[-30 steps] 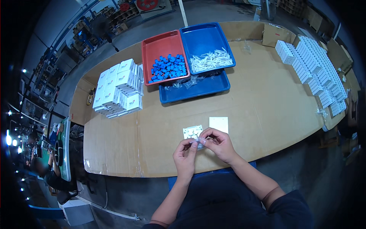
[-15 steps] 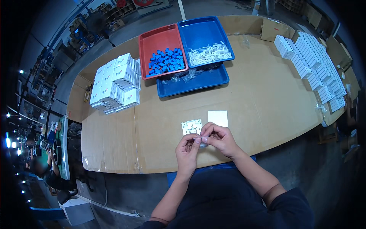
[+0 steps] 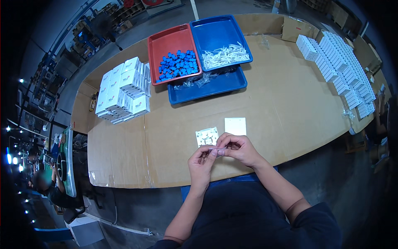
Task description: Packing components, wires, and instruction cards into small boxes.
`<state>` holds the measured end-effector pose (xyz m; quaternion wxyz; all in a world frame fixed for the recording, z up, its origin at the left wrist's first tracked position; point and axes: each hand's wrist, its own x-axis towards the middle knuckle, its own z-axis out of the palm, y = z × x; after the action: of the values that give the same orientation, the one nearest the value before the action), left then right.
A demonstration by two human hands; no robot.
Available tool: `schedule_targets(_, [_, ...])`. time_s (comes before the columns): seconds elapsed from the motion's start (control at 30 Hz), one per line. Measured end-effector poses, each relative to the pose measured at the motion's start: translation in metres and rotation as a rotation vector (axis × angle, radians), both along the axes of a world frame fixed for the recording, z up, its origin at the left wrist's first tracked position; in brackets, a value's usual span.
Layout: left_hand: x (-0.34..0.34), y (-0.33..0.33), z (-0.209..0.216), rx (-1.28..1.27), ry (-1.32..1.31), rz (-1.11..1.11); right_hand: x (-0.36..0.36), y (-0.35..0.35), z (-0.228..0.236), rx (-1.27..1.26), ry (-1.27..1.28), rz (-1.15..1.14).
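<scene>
My left hand and my right hand meet above the near part of the cardboard-topped table. Between their thumbs and fingertips they pinch a small, thin, see-through strip, perhaps plastic; its exact kind is too small to make out. Just beyond the fingers lies a square white plastic base plate with cut-outs and moulded details, its near side covered by my hands. To its right rests a plain white square cover plate, flat on the cardboard.
A red tray of blue plastic parts and a blue tray of white plugs sit on another blue tray. White boxes are stacked left; rows of white pieces stand far right. At far left sits another person.
My fingers have shifted slightly against each other around the see-through strip. The whole view has moved a little; the plates and trays lie as before.
</scene>
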<state>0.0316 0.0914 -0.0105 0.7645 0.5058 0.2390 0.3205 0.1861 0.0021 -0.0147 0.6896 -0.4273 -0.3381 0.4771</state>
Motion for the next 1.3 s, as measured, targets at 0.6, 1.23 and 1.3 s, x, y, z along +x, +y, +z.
schedule_targets(0.6, [-0.007,0.014,0.002,0.081,0.01,0.004,-0.006,-0.001,0.003,0.057,-0.197,-0.124])
schedule_targets(1.23, [-0.013,0.039,-0.008,-0.419,0.155,-0.302,0.006,-0.003,0.0,0.033,-0.247,-0.086])
schedule_targets(1.3, [-0.009,0.037,-0.004,-0.418,0.169,-0.136,0.011,-0.006,-0.004,0.013,-0.244,-0.068])
